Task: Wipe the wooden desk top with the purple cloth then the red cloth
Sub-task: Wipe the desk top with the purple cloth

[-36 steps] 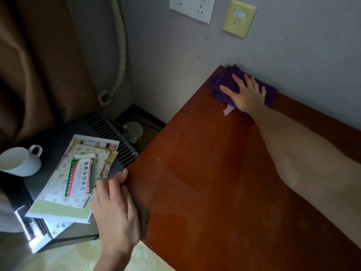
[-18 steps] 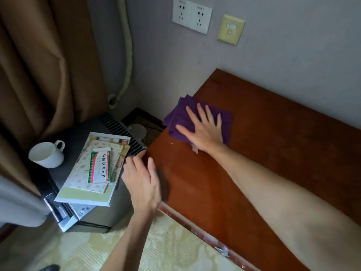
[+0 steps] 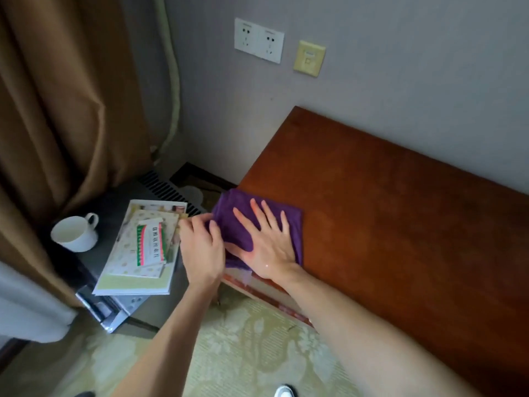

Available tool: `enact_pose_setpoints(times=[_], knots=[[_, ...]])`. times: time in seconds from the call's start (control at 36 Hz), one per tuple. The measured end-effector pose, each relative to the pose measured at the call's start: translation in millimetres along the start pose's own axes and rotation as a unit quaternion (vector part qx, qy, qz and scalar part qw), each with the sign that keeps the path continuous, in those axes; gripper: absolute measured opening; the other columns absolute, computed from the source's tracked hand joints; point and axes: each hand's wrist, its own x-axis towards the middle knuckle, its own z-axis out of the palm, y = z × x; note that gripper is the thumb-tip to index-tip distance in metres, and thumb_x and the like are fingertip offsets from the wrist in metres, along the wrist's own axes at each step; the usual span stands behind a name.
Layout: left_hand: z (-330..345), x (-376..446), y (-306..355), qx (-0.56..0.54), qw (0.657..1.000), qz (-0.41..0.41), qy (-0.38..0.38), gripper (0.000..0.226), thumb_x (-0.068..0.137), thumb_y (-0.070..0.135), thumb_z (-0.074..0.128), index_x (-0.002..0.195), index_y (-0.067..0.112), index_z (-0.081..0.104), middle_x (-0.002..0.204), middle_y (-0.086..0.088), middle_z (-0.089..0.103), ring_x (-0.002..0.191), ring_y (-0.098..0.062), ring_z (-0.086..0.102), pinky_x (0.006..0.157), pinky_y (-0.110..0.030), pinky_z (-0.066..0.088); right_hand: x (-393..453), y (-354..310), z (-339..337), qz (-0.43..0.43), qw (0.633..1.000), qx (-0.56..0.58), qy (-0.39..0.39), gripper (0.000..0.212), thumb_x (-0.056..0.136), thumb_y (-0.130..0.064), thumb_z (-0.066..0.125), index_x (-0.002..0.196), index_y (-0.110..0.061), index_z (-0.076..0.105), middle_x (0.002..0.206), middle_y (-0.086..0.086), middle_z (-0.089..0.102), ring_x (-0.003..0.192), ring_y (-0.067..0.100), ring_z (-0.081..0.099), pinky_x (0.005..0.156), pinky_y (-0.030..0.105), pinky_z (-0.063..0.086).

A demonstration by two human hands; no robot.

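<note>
The purple cloth (image 3: pixel 259 224) is pinned flat at the desk's (image 3: pixel 400 224) near-left corner, hanging a bit over the edge. It's pressed down by the right hand (image 3: pixel 264 245), fingers straight and spread, presumably so the whole pad drags evenly. The left hand (image 3: pixel 201 247) is parked at the cloth's left edge, fingers loosely curled; whether the fabric is actually pinched can't be told. Compared with half a second ago, the cloth is dragged further toward the front corner, and the left hand is brought right up against it. No red cloth is seen.
</note>
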Motion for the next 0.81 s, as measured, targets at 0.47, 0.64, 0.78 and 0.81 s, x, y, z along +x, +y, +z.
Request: enact_pose_setpoints(times=[0.47,0.64,0.78,0.81], knots=[[90.6,39.6,14.2,0.289,0.917,0.223,-0.162,0.055,0.106,0.045,0.018,0.152,0.021,0.036,0.156,-0.01,0.037,0.15,-0.023,0.024,0.123,-0.045,0.019,249.6,189.3,-13.6,0.083,0.996,0.036,-0.024,0.086,0.083,-0.091,0.026,0.158,-0.049,0.018,0.171,-0.005,0.009,0.157,0.018,0.004,0.125,0.053,0.001],[87.8,39.1,19.1,0.325,0.902,0.221,-0.179,0.054,0.106,0.042,0.02,0.154,0.021,0.031,0.157,-0.008,0.035,0.152,-0.018,0.018,0.123,-0.043,0.017,306.7,242.3,-22.2,0.095,0.994,0.047,-0.023,0.086,0.085,-0.09,0.027,0.159,-0.047,0.018,0.171,-0.002,0.011,0.157,0.021,0.006,0.125,0.054,0.001],[86.4,38.0,20.2,0.328,0.9,0.219,-0.185,0.053,0.106,0.042,0.021,0.155,0.022,0.029,0.158,-0.007,0.031,0.153,-0.015,0.013,0.124,-0.04,0.013,319.8,254.9,-24.6,0.119,0.991,0.053,-0.018,0.09,0.083,-0.092,0.024,0.159,-0.045,0.017,0.171,0.0,0.011,0.157,0.021,0.004,0.125,0.054,-0.002],[86.3,37.5,20.1,0.326,0.9,0.22,-0.186,0.053,0.106,0.042,0.022,0.154,0.022,0.029,0.158,-0.007,0.031,0.153,-0.015,0.013,0.124,-0.041,0.014,318.8,253.5,-24.9,0.124,0.991,0.048,-0.016,0.09,0.084,-0.091,0.022,0.16,-0.044,0.016,0.171,0.0,0.01,0.157,0.021,0.004,0.125,0.055,-0.002]])
